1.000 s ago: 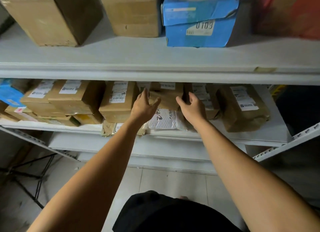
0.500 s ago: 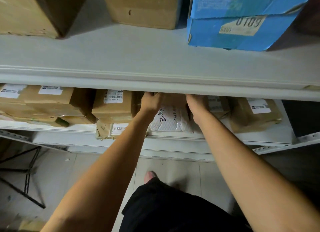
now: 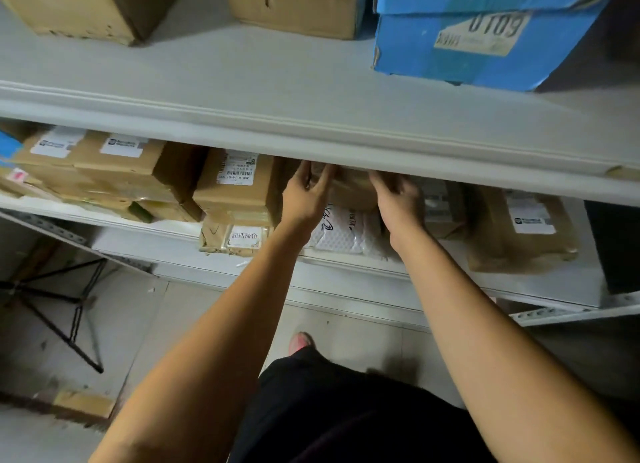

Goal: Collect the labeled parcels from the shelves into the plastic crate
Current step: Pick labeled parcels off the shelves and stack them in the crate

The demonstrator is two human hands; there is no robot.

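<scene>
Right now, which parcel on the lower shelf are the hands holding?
The brown parcel lying on the white bubble mailer, mid-shelf: the left hand and right hand grip its two sides.

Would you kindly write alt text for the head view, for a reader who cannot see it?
The left hand and right hand grip the ends of a brown parcel that lies on a white padded mailer, under the edge of the upper shelf. Labeled cardboard boxes flank it on the lower shelf.
</scene>
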